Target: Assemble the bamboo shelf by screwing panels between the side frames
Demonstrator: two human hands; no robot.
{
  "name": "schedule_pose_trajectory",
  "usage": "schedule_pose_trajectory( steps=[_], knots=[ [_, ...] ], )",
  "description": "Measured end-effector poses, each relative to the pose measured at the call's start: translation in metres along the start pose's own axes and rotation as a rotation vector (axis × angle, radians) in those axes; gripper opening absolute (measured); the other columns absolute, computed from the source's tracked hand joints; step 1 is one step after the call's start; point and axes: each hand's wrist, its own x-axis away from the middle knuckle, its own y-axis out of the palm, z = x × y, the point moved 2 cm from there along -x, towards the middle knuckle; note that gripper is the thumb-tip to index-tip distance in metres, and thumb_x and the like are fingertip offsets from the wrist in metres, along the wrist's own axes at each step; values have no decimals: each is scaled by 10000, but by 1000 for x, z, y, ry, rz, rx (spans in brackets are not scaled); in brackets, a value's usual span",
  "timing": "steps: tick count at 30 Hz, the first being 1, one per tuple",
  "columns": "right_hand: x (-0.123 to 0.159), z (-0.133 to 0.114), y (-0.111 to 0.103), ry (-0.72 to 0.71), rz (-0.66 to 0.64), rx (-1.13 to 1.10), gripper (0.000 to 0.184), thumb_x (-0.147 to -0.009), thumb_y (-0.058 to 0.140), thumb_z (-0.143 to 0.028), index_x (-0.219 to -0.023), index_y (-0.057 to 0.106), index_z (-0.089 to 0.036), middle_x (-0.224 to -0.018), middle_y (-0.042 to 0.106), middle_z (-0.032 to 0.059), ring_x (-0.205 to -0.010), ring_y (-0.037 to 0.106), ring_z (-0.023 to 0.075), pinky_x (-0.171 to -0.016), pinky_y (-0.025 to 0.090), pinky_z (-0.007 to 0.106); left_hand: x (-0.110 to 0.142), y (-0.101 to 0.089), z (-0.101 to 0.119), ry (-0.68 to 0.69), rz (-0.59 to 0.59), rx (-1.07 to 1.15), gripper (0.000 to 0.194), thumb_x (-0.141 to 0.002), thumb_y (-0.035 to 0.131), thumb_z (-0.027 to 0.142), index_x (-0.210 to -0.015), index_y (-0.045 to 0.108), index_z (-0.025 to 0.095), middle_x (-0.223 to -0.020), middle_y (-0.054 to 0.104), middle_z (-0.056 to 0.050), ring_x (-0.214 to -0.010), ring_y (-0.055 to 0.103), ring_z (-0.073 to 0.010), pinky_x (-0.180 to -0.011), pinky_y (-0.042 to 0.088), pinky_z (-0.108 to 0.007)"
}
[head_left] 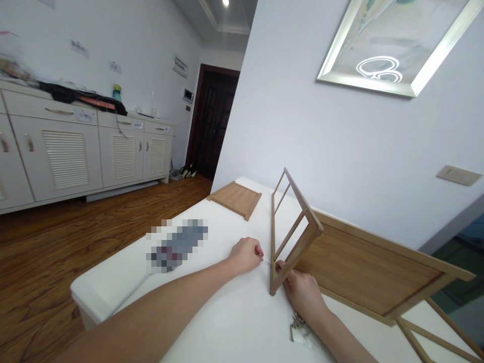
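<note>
A slatted wooden frame [278,237] stands upright on the white table [227,312], joined or resting at its right against a large wooden panel [363,267]; the contact is partly hidden. My left hand [245,254] is closed in a pinch left of the frame's lower part. A thin metal rod [266,261] runs from its fingertips toward the frame. On the other side, my right hand [304,292] curls its fingers around the frame's lower rail, which partly hides them. Below the right wrist lie several screws [297,322] by a clear plastic bag [306,340].
A smaller wooden panel [236,198] lies flat at the table's far end. Toward the left edge are a blurred-out object [177,247] and a white cord [130,295]. More wooden bars [434,333] extend at the lower right. A wall [340,161] borders the table's far side.
</note>
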Motion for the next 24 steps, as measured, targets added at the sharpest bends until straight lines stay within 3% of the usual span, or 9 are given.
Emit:
schedule_pose_trajectory(
  steps=[7, 15, 24],
  knots=[
    [0, 0, 0, 0, -3, -1, 378, -941, 341, -183, -1249, 558, -219, -943, 754, 56, -870, 711, 210, -681, 437, 253, 5, 0, 4, -16, 5, -75, 66, -690, 685, 240, -749, 717, 235, -824, 735, -8, -786, 652, -173, -662, 462, -246],
    [1, 5, 4, 13, 48, -27, 358, -936, 334, -189, -1199, 577, -203, -940, 749, 52, -844, 708, 212, -670, 438, 255, 13, 0, 9, 113, -23, -121, 163, -775, 597, 228, -876, 718, 271, -875, 742, 8, -855, 661, -188, -764, 466, -277],
    [3, 8, 7, -3, 111, -100, 359, -908, 351, -168, -1181, 581, -202, -935, 754, 43, -852, 714, 201, -691, 460, 245, 12, 6, 8, 113, 16, -124, 83, -782, 606, 213, -799, 687, 211, -940, 721, -25, -897, 644, -198, -788, 455, -287]
  ],
)
